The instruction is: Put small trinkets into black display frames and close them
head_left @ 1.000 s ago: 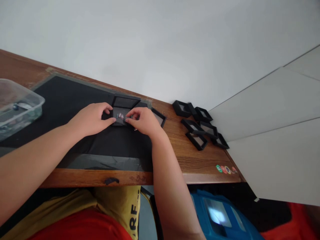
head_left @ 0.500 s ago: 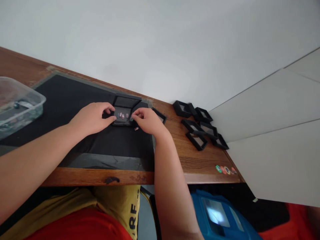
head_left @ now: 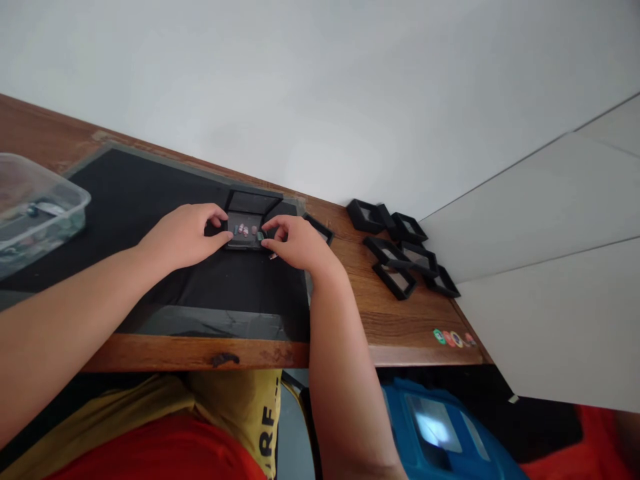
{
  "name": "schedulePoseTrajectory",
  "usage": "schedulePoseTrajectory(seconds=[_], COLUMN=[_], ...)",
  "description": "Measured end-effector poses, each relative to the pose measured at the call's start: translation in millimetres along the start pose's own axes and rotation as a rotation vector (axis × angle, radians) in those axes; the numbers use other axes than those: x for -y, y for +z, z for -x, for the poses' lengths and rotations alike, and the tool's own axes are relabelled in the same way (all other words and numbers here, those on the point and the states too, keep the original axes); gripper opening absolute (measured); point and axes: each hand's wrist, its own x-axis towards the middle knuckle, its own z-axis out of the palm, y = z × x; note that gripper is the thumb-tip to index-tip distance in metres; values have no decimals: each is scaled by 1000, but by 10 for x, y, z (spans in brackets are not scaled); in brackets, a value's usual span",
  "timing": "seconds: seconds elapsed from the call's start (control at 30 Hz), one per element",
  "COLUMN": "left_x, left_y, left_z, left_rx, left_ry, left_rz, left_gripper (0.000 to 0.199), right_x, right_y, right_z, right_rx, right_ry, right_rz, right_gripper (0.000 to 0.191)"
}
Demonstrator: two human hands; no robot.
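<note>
A small black display box (head_left: 244,247) lies on the black mat with its clear-windowed lid (head_left: 255,202) raised at the back. Several small pink and white stones (head_left: 243,229) rest inside, with a dark green stone (head_left: 260,236) near the right wall. My left hand (head_left: 187,233) grips the box's left side, thumb in front and fingers behind. At the right side my right hand (head_left: 295,243) has its thumb and forefinger around the edge, close to the green stone. A small pale piece (head_left: 273,256) lies on the mat, partly hidden under my right thumb.
A clear plastic tub (head_left: 45,220) of stones stands at the left. Another black box (head_left: 320,229) sits behind my right hand. Several black boxes (head_left: 395,280) are grouped on the wooden table to the right, with round stickers (head_left: 453,339) near its front edge.
My right fingers have come off the green stone, which now sits inside the box at the right. The thumb has shifted slightly down and left. My left hand stays put.
</note>
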Motion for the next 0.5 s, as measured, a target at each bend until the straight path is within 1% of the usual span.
schedulePoseTrajectory(seconds=[0.07, 0.33, 0.5], left_x=[-4, 27, 9], left_y=[-1, 14, 20], left_z=[0, -13, -10], left_rx=[2, 7, -1], left_ry=[-3, -1, -7], left_rz=[-3, 7, 14], left_gripper=[48, 50, 51], right_x=[1, 29, 32], right_y=[-4, 63, 88], right_z=[4, -25, -38], right_rx=[18, 12, -27], right_ry=[-5, 20, 36], right_rz=[0, 44, 62], right_gripper=[25, 20, 20])
